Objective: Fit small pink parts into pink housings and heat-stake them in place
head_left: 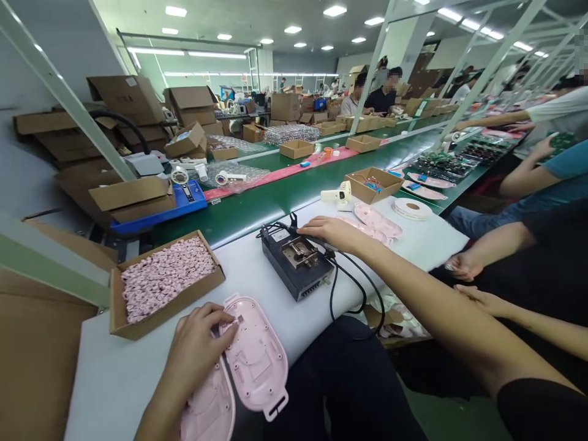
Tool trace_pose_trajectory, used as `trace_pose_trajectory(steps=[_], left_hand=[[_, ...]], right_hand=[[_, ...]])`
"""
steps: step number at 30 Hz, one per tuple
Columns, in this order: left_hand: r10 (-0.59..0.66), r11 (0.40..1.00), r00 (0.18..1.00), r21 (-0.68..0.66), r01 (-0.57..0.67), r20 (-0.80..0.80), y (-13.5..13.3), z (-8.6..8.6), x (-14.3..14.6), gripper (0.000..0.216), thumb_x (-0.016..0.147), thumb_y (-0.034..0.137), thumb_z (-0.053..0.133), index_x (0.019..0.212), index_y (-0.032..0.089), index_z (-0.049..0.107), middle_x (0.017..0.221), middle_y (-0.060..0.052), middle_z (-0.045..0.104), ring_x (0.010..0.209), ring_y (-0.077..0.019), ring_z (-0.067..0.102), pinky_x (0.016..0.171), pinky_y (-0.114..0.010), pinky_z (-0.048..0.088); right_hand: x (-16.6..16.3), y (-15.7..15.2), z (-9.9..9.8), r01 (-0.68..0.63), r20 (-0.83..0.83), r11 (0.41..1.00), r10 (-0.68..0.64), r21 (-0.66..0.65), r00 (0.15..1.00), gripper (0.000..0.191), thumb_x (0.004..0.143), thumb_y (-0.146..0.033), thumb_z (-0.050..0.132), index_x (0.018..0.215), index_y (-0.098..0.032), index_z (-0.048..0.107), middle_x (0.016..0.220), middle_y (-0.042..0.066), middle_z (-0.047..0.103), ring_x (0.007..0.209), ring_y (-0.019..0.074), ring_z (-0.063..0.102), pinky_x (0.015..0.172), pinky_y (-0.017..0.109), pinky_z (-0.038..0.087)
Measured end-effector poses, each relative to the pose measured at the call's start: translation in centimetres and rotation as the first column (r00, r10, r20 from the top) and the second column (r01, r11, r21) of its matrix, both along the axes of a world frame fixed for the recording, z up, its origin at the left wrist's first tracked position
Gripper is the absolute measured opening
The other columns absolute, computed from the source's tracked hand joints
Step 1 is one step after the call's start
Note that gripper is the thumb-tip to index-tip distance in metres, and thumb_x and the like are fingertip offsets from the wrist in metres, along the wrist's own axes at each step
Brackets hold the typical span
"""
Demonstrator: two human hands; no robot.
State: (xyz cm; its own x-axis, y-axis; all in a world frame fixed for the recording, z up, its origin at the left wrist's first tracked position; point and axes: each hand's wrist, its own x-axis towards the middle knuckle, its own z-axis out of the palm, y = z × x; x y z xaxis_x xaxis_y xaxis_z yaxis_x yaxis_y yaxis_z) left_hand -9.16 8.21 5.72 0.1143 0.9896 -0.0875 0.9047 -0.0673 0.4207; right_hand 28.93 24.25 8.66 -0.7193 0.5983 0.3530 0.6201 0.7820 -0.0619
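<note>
My left hand [198, 344] rests near the table's front edge with its fingers curled onto the top rim of a pink plastic shell [257, 361], pinching a small part there. A second pink shell [209, 410] lies just below my wrist. My right hand [331, 233] reaches far forward and is closed around a thin black-handled tool with a cable, right beside a black box-shaped station [296, 263]. A cardboard box of small pink parts [163, 278] sits to the left of my left hand.
More pink shells [376, 222], a tape roll [412, 209] and a white handheld tool [337, 195] lie farther along the white table. A green conveyor [257, 208] runs behind. Another person's hands [463, 266] are at the right. Cardboard boxes pile up at the left.
</note>
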Motion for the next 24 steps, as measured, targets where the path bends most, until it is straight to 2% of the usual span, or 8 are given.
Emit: trace_pose_trajectory(steps=[3,6,8,9,11,14,19,24], left_hand=[[0.01,0.999,0.999,0.036,-0.011,0.036,-0.5,-0.1,0.1,0.023,0.089,0.046,0.058,0.092,0.032,0.076,0.117,-0.001,0.068,0.112,-0.0265,0.06,0.1,-0.045,0.039],[-0.007,0.995,0.997,0.1,-0.001,0.078,-1.3,0.0,0.2,0.018,0.088,0.039,0.063,0.093,0.03,0.077,0.114,-0.002,0.07,0.111,-0.0269,0.06,0.101,-0.045,0.038],[-0.021,0.994,0.995,0.11,0.01,0.101,-1.6,0.0,0.2,0.017,0.091,0.036,0.061,0.092,0.029,0.076,0.111,-0.002,0.071,0.11,-0.0254,0.061,0.101,-0.043,0.037],[-0.017,0.994,0.994,0.106,0.005,0.11,-1.7,0.0,0.2,0.02,0.094,0.037,0.057,0.091,0.028,0.075,0.11,-0.001,0.072,0.109,-0.0239,0.061,0.1,-0.042,0.037],[0.012,0.995,0.993,0.096,-0.024,0.119,-1.7,-0.1,0.3,0.03,0.102,0.038,0.045,0.096,0.027,0.072,0.108,0.001,0.073,0.107,-0.021,0.062,0.099,-0.039,0.038],[0.043,0.993,0.991,0.106,-0.056,0.123,-1.8,-0.2,0.4,0.034,0.106,0.036,0.033,0.107,0.025,0.065,0.11,0.0,0.072,0.106,-0.0207,0.062,0.098,-0.039,0.038],[0.036,0.992,0.994,0.116,-0.048,0.104,-1.9,-0.3,0.5,0.027,0.105,0.03,0.035,0.107,0.024,0.062,0.11,-0.003,0.071,0.107,-0.0225,0.061,0.1,-0.041,0.036],[0.051,0.988,0.995,0.144,-0.063,0.084,-2.9,0.3,0.5,0.025,0.104,0.031,0.039,0.107,0.025,0.063,0.108,-0.002,0.072,0.105,-0.0215,0.064,0.098,-0.041,0.039]], right_hand=[[1.5,-1.3,-0.3,0.056,-0.005,0.998,-0.056,-0.004,0.998,0.063,0.084,0.005,0.04,0.133,-0.023,0.065,0.127,0.009,0.071,0.113,0.0231,0.068,0.098,0.041,0.056],[0.4,-6.8,-1.1,0.253,-0.372,0.966,-0.214,0.057,0.903,0.046,0.092,-0.005,0.045,0.129,-0.024,0.066,0.121,0.009,0.073,0.109,0.0246,0.071,0.095,0.043,0.058],[-2.4,-12.1,-1.8,0.312,-0.539,0.95,-0.269,-0.012,0.798,0.036,0.096,-0.017,0.054,0.128,-0.029,0.064,0.117,0.006,0.074,0.106,0.0227,0.071,0.093,0.04,0.058],[-4.2,-14.9,-2.1,0.209,-0.529,0.976,-0.213,-0.068,0.822,0.034,0.097,-0.021,0.055,0.129,-0.028,0.062,0.118,0.006,0.073,0.108,0.022,0.07,0.093,0.038,0.058],[-8.5,-20.3,-2.9,-0.145,-0.415,0.986,0.097,-0.086,0.905,0.038,0.096,-0.036,0.059,0.132,-0.024,0.059,0.129,0.009,0.069,0.118,0.025,0.066,0.097,0.041,0.056],[-14.8,-25.5,-4.2,-0.26,-0.227,0.962,0.237,-0.081,0.945,0.047,0.092,-0.052,0.064,0.133,-0.027,0.06,0.143,0.005,0.062,0.118,0.027,0.063,0.094,0.044,0.053],[-19.2,-25.6,-5.7,-0.215,-0.085,0.971,0.224,0.107,0.971,0.023,0.091,-0.022,0.065,0.114,-0.02,0.067,0.122,0.004,0.071,0.081,0.0199,0.062,0.065,0.037,0.047],[-19.2,-24.2,-7.2,-0.182,-0.232,0.945,0.248,0.271,0.941,0.019,0.094,-0.018,0.051,0.094,-0.021,0.069,0.117,0.003,0.073,0.087,0.0226,0.062,0.068,0.036,0.047]])
